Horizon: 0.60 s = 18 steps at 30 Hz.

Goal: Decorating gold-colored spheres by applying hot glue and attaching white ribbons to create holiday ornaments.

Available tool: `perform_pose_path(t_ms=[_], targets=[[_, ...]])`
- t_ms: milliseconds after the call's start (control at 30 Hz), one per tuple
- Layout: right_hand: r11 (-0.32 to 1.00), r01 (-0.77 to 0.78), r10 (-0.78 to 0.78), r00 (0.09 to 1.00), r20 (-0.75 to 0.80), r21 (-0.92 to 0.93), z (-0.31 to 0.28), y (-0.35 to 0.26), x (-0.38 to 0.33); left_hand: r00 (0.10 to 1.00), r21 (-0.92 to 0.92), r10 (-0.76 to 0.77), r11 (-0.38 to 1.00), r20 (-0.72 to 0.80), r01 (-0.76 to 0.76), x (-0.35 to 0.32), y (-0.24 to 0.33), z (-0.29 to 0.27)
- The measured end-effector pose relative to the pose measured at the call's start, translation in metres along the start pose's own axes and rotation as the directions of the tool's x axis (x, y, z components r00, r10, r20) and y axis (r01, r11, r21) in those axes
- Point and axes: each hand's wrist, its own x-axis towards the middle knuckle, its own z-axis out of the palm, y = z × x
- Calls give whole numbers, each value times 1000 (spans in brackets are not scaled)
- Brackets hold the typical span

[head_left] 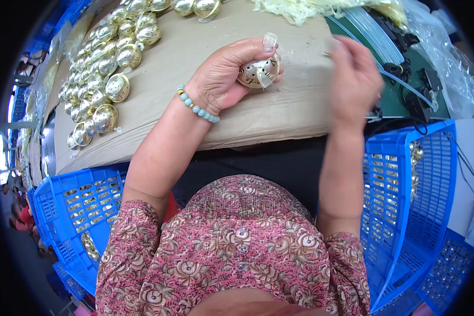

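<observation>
My left hand (231, 71), with a beaded bracelet at the wrist, is closed around a gold ball ornament (258, 71) with cut-out shapes. A small clear piece of plastic or tape (270, 41) sits at the thumb tip. On the ball's near side a pale flap or strip (265, 80) shows. My right hand (353, 79) is raised to the right of the ornament, apart from it and blurred by motion. Its thumb and fingers look pinched together, with a tiny dark tip showing at them; what it is cannot be made out.
Many gold ball ornaments (106, 118) lie in rows on the cardboard (295, 113) at the left. Blue crates (84, 197) flank me, the right-hand crate (432, 174) also near ornaments. Clear strips (373, 30), black cables (418, 102) and plastic wrap (437, 58) lie at the far right.
</observation>
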Motion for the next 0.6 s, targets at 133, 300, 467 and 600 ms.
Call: perform_pose_path(t_ms=[133,300,467,600], targets=[[392,-27,111,994,19,-920,-68,2,8,975,-112,133,982,-177,-154,-8,8,-5],[344,-7,315,943,109,-939,-73,6,8,942,-266,217,921,-256,-285,-5,8,-13],[879,-413,438,897,61,-239,-57,-13,-7,919,-333,209,886,-334,-322,-5,7,-16],[751,-623,475,741,475,219,-25,-38,-14,922,-320,192,897,-337,-304,-5,3,-18]])
